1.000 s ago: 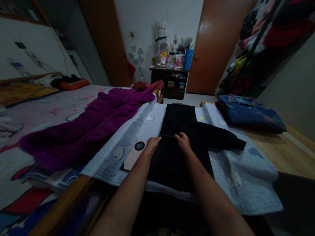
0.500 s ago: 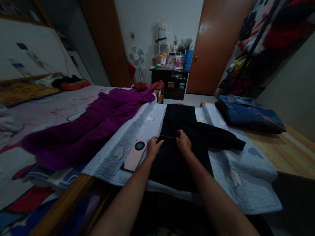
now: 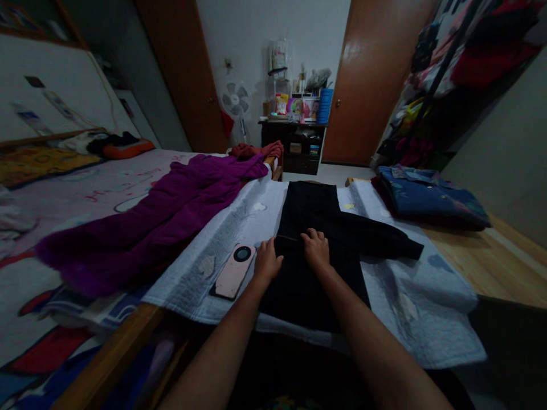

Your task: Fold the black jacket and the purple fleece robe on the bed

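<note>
A black long-sleeved garment lies in front of me, one sleeve stretched out to the right. Its other side is folded in, and a thin brownish line runs across its middle. My left hand rests at the garment's left edge, fingers forward and thumb held apart. On the far side of that line's right end, my right hand lies over the fabric with its fingers spread. Both hands are open and touch the cloth. A pink phone with a round black camera lies left of my left hand.
Beneath the garment is a light patterned quilted cloth. Folded blue clothing is stacked on the wooden surface at right. A purple fleece garment lies on the bed at left. A fan and a dark cabinet stand behind.
My fingers have gone from pinching the cloth near the brownish line to lying on it. Both hands stay at about the same place, and the garment looks nearly unchanged.
</note>
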`<state>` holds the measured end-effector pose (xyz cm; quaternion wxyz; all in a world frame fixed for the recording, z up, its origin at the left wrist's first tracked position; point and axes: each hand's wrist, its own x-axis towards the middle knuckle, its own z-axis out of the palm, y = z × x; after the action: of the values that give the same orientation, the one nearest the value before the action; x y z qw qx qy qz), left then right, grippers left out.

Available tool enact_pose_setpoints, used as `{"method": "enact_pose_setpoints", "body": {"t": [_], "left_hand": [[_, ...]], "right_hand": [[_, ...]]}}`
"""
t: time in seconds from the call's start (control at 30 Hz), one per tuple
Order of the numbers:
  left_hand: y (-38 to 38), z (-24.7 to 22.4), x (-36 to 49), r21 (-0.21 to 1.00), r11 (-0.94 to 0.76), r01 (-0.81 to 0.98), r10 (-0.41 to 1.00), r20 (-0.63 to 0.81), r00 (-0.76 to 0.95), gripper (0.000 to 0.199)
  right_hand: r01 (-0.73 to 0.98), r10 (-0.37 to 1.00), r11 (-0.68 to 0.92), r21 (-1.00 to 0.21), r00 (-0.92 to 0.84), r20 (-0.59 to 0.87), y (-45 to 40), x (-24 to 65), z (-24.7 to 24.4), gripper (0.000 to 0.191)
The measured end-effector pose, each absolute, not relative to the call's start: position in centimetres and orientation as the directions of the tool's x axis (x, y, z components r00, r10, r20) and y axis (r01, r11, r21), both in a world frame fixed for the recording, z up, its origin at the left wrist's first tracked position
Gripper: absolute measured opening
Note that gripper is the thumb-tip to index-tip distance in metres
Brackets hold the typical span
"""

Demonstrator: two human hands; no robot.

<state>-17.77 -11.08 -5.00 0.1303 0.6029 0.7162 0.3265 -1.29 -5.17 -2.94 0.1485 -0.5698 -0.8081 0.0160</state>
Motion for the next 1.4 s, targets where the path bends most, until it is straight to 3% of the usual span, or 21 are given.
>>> {"method": "enact_pose_setpoints", "body": {"t": [0.07,0.13,0.23,0.4,0.73,0.9,1.07,1.23,1.4], "left_hand": [[-11.2,-4.1,-16.7,0.444,0.043,0.895,0.933,0.303,-0.195,0.065],[-11.0,-3.9,-15.6,0.338,-0.061,0.939,0.947,0.317,-0.053,0.063],[-10.8,-5.0,-14.7,0.303,-0.2,0.932,0.969,0.205,0.141,0.053],[-11.1,-7.0,-14.7,0.229,-0.244,0.942,0.958,0.209,0.197,0.052],[-11.8,-6.5,-14.6,0.214,-0.261,0.941,0.951,0.224,0.213,0.057],[-11.9,-6.5,-14.9,0.229,-0.284,0.931,0.95,0.197,0.241,0.061],[-11.9,-6.4,-15.2,0.231,-0.291,0.928,0.953,0.156,0.26,0.062],[-11.4,-5.3,-15.4,0.286,-0.255,0.924,0.965,0.008,0.264,0.061],[-10.6,-3.4,-14.3,0.331,-0.108,0.937,0.956,-0.225,0.189,0.058]], "right_hand": [[0.915,0.925,0.361,-0.177,-0.327,0.195,-5.2,-1.3,-3.1,0.039],[0.915,0.926,0.364,-0.177,-0.333,0.18,-5.2,-1.3,-3.4,0.042],[0.909,0.93,0.365,-0.199,-0.345,0.128,-5.5,-1.0,-4.0,0.047],[0.874,0.904,0.414,-0.254,-0.427,0.002,-6.3,0.6,-4.6,0.057],[0.781,0.832,0.52,-0.346,-0.555,-0.002,-12.2,3.8,-4.1,0.053],[0.789,0.823,0.529,-0.313,-0.567,-0.038,-14.5,4.2,-3.3,0.065],[0.794,0.819,0.544,-0.271,-0.572,-0.031,-16.4,4.1,-3.2,0.059],[0.752,0.795,0.575,-0.323,-0.606,0.002,-17.9,5.0,-3.4,0.065],[0.686,0.807,0.56,-0.464,-0.579,0.118,-17.9,6.2,-4.0,0.072]]}}
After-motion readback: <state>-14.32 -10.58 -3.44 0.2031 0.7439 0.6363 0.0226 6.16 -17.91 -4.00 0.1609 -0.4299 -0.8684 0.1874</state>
